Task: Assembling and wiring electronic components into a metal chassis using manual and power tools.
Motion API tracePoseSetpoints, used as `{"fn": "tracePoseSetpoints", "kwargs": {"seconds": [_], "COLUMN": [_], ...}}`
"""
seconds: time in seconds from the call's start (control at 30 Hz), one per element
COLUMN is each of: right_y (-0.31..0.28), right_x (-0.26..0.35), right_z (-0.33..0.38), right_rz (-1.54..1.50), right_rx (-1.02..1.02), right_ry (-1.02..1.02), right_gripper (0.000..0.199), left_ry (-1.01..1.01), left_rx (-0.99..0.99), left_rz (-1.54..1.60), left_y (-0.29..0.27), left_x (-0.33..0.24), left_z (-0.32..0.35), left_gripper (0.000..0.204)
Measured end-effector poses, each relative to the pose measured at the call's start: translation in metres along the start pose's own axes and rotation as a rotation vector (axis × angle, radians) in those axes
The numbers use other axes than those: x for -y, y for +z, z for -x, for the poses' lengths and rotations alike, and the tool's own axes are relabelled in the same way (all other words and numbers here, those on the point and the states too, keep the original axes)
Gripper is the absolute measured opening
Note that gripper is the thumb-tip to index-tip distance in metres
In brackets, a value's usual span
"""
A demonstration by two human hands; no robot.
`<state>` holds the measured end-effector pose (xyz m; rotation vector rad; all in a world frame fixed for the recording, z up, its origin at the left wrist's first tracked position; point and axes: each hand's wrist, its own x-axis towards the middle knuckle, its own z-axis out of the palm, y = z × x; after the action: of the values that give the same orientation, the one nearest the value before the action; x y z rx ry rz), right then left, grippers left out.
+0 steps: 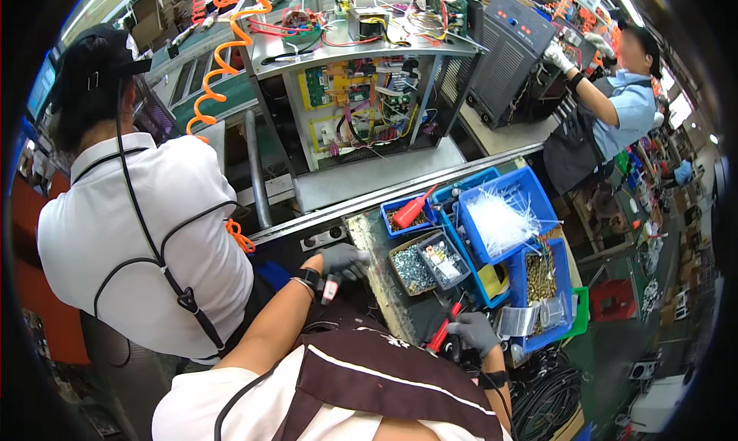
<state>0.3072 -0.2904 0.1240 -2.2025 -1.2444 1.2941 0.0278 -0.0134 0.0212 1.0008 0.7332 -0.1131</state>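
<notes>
Red-handled slim tool sits at the near side of the worn green-topped table, under the right grey-gloved hand: fingers bent and touching it, full grip can't tell. Left grey-gloved hand has fingers part-curled by a small white-and-red object (held or not, can't tell). I'd grip the handle firmly, and swing it clear of the open tray of small silver hardware; a knock could spill it.
</notes>
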Motion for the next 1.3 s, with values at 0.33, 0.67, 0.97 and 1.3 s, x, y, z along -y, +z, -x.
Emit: {"fn": "tracePoseSetpoints", "kwargs": {"seconds": [0.33,0.67,0.97,1.3], "right_y": [-0.013,-0.032,-0.114,-0.066], "right_x": [0.146,0.200,0.260,0.232], "right_z": [-0.113,-0.210,-0.351,-0.412], "right_rz": [-0.508,-1.319,1.008,1.114], "right_rx": [-0.384,0.322,-0.382,-0.467], "right_ry": [-0.379,-0.131,-0.619,-0.877], "right_gripper": [0.032,0.037,0.055,0.056], "left_ry": [0.355,0.059,0.256,0.281], "left_rx": [0.015,-0.200,-0.356,-0.301], "left_rz": [0.042,0.160,1.267,1.185], "left_y": [0.116,0.003,-0.081,-0.095], "left_x": [-0.139,-0.178,-0.167,-0.165], "left_z": [0.023,-0.007,-0.133,-0.133], "left_gripper": [0.036,0.048,0.010,0.009]}}
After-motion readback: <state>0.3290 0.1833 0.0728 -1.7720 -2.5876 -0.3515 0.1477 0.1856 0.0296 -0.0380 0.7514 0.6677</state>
